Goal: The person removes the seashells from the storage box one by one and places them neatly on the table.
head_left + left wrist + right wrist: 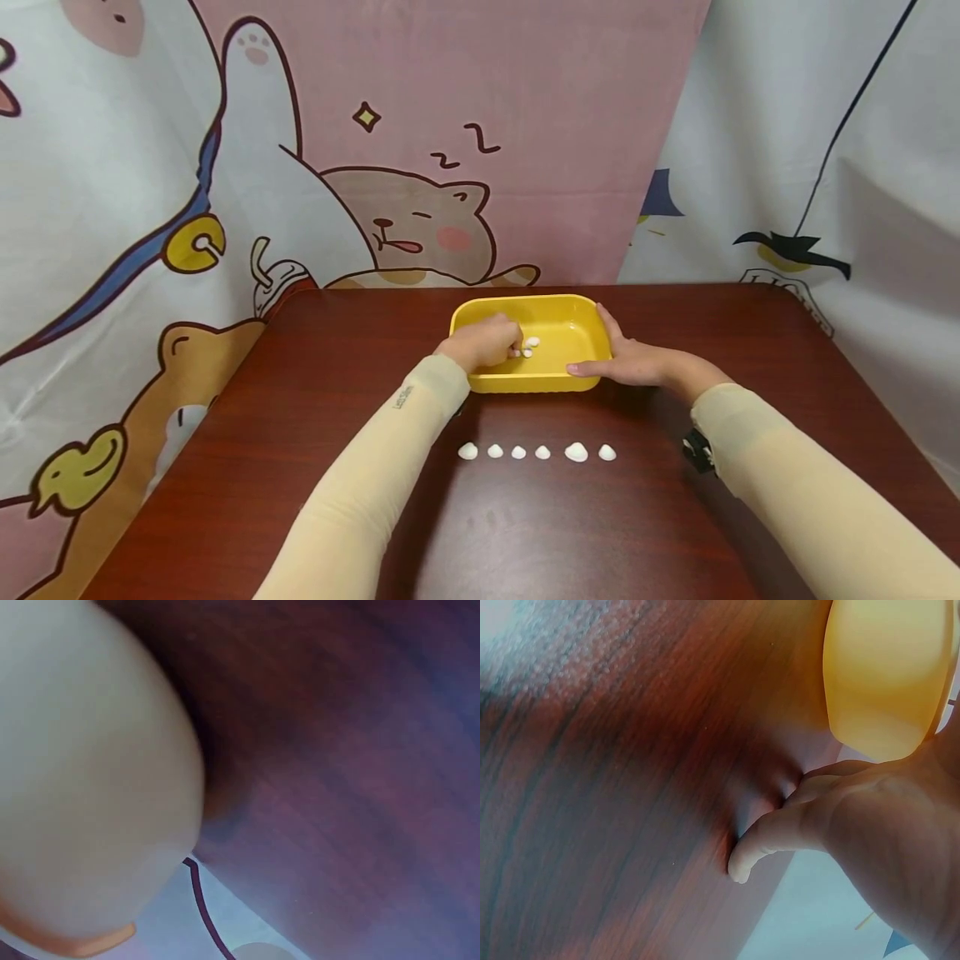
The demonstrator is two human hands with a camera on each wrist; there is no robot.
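Observation:
A yellow plastic basin (534, 383) stands near the table's far edge with a few small white shells (532, 342) on its floor. My left hand (486, 340) reaches into its left half, fingers curled down beside those shells. Whether a shell is between the fingertips is hidden. At the basin's right end rests my right hand (637, 362), thumb stretched over the near rim corner and index finger along the right side. In the right wrist view, other fingers (769, 834) extend outside the basin, down by the tabletop. Only the left sleeve (90, 765) shows in the left wrist view.
Several white shells (518, 452) lie in a row on the dark red wooden table (600, 533), in front of the basin. One shell (576, 452) toward the row's right is larger. A cartoon-printed curtain (570, 125) hangs behind the table and along its sides.

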